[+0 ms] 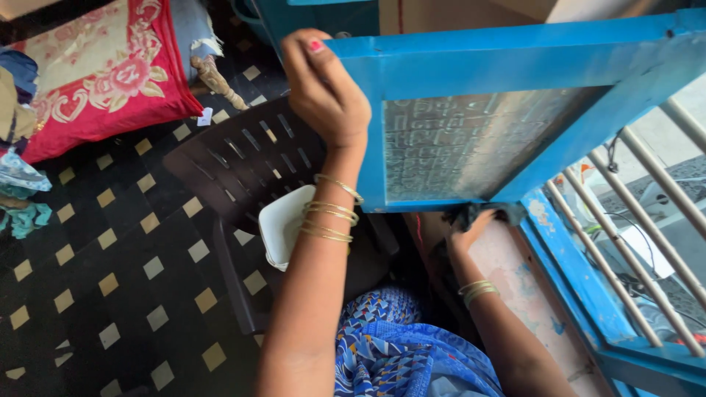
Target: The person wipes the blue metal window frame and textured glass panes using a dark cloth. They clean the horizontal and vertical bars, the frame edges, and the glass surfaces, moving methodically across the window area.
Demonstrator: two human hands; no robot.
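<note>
A blue-framed window shutter (515,55) with a frosted patterned glass pane (471,143) swings open above me. My left hand (323,92) grips the shutter's free vertical edge near its top corner; gold bangles circle that wrist. My right hand (471,224) is lower, under the shutter's bottom rail, closed on a dark cloth (478,213) that presses against the frame's underside. More bangles sit on the right wrist.
Window bars (647,206) and the blue sill frame (581,279) lie at right. A dark plastic chair (243,169) holding a white container (283,224) stands below. A red floral cushion (103,70) and clothes lie at left on the black tiled floor (110,279).
</note>
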